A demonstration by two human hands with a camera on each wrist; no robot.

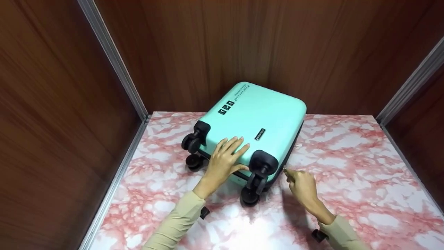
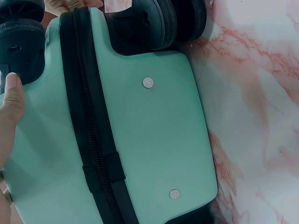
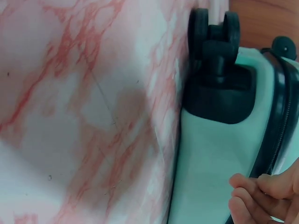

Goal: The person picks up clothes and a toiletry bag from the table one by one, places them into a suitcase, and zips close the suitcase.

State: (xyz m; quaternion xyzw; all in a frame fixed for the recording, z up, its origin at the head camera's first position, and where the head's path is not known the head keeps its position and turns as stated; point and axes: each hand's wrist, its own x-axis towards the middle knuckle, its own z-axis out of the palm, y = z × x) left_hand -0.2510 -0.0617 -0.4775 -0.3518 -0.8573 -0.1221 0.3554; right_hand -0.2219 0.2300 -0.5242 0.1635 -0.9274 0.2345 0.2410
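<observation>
A mint-green hard-shell suitcase lies flat on the marbled surface, its wheel end facing me. My left hand rests on its upper shell with fingers spread. The left thumb lies by a black wheel mount. At the suitcase's right side, my right hand pinches a small zipper pull, mostly hidden by the fingers. In the right wrist view, the curled right fingers are right at the black zipper. The zipper band runs along the wheel end between the two shells.
Black caster wheels stick out from the suitcase's near end. The pink-and-white marbled surface extends around it. Brown wood panels stand behind and at both sides, with metal strips at the corners.
</observation>
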